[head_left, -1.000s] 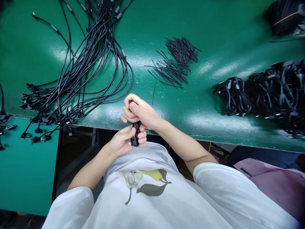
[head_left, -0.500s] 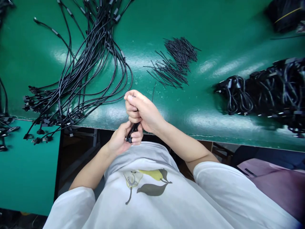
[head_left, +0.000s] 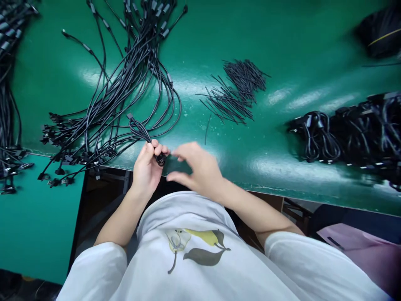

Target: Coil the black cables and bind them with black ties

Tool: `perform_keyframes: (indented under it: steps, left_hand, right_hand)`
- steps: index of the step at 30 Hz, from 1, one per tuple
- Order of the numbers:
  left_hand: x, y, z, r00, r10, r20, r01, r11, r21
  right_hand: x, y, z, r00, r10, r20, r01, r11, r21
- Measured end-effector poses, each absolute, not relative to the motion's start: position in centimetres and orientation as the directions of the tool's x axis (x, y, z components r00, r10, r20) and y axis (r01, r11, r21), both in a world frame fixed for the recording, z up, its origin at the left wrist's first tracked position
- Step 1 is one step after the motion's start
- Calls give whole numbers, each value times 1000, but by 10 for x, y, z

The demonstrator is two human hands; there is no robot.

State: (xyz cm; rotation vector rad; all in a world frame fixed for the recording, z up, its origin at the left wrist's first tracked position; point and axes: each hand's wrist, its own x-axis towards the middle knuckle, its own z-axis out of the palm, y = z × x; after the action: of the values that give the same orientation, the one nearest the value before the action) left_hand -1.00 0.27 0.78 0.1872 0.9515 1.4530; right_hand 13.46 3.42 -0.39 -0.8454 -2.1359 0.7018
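A folded black cable (head_left: 140, 129) is gripped in my left hand (head_left: 148, 167), near the table's front edge. Its looped end sticks out beyond my fingers toward the loose cables, and a dark connector shows by my fingertips. Just to the right, my right hand (head_left: 200, 169) is held apart from it, thumb and fingers spread with nothing between them. Loose black cables (head_left: 125, 79) with grey sleeves near their ends lie in a spread bunch at the left. Thin black ties (head_left: 246, 81) form a pile beyond my right hand, and one single tie (head_left: 207, 129) lies nearer.
Bundled black cables (head_left: 322, 133) are heaped in a row at the right. More loose cables (head_left: 11, 100) lie at the far left. A dark bundle with a yellow band (head_left: 380, 35) sits at the upper right. The green table's (head_left: 282, 188) front edge runs before my body.
My right hand has let go of the cable, opened and moved right. My left hand has moved left and up with the cable, whose looped end now shows. The view has shifted slightly.
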Motion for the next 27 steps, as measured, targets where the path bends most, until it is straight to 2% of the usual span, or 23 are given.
perform_keyframes:
  steps: [3,5,8,11,14,17,20,22,24,25,27]
  left_hand:
    - [-10,8,7,-120,868,-481,-780,218,586]
    - [-6,9,7,-123,857,-500,-788,222,574]
    - [0,10,5,-199,841,-503,-753,197,628]
    - [1,13,0,-275,822,-498,-709,176,683]
    - [1,14,-7,-352,799,-488,-657,161,737]
    - [3,14,-11,-383,830,-405,-566,136,813]
    - [3,14,-12,-388,874,-293,-462,91,882]
    - [3,14,-12,-399,887,-232,-409,54,911]
    - [1,16,-10,-401,892,-210,-379,47,924]
    - [0,17,-9,-398,893,-211,-369,55,928]
    - [-2,20,-6,-388,895,-220,-354,76,932]
  right_hand:
    - [124,19,-9,-634,681,366,474,716,-512]
    - [116,17,-12,-639,699,322,527,702,-479]
    - [108,22,-11,-634,733,244,537,645,-543]
    - [108,27,-6,-642,752,146,493,552,-673]
    - [111,31,-3,-627,778,42,391,360,-847]
    - [112,34,-6,-601,794,-89,218,56,-974]
    - [111,39,-11,-607,773,-183,-24,-248,-968]
    - [112,42,-13,-624,755,-200,-135,-356,-925]
    - [113,43,-13,-625,755,-198,-127,-349,-929]
    - [114,44,-12,-606,773,-185,-73,-286,-956]
    - [115,44,-10,-534,841,-87,104,-38,-994]
